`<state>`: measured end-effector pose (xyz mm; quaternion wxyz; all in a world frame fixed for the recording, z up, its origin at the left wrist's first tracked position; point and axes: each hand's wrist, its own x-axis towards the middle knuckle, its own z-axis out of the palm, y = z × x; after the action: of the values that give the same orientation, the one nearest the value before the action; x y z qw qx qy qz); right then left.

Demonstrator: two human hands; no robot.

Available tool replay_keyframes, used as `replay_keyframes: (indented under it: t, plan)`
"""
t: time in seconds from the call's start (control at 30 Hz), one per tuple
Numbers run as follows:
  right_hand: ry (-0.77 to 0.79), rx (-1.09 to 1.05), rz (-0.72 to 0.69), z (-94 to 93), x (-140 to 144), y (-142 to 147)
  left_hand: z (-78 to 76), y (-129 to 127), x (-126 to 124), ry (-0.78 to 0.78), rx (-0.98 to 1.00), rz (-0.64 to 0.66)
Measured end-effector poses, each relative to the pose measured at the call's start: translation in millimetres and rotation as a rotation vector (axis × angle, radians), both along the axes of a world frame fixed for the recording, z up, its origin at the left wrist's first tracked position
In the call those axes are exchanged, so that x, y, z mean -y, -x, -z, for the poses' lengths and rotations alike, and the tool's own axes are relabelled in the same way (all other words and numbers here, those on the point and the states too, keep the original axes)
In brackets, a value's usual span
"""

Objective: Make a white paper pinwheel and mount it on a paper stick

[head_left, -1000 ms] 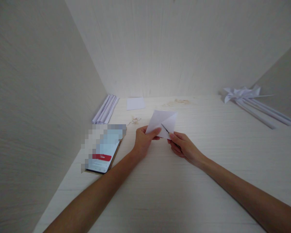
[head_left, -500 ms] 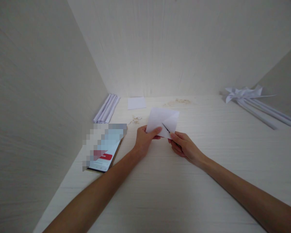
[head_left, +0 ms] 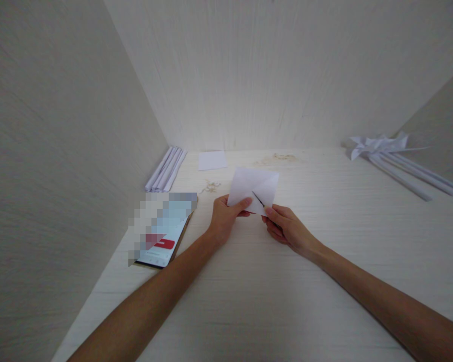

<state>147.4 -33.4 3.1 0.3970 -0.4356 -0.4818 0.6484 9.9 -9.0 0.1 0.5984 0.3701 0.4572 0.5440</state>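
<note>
Your left hand (head_left: 224,217) pinches the lower left corner of a folded white paper square (head_left: 253,188), thumb pressed on its face. Your right hand (head_left: 285,227) pinches the lower right corner, where a thin dark blade (head_left: 257,198) lies against the sheet; what tool it belongs to is not clear. The paper is held tilted just above the pale tabletop (head_left: 249,301). Left of the paper lies a phone (head_left: 162,236). Beyond the paper sit a small white sheet (head_left: 212,160) and rolled paper sticks (head_left: 165,169). Far right of the paper rest paper pinwheels (head_left: 381,144).
</note>
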Motion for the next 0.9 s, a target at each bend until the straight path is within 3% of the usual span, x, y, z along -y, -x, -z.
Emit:
replay_keyframes:
  t: [0.9]
  plan:
    - [-0.015, 0.01, -0.01, 2.9, -1.5, -1.3, 3.1, 1.0, -1.2, -0.004, 0.007, 0.028]
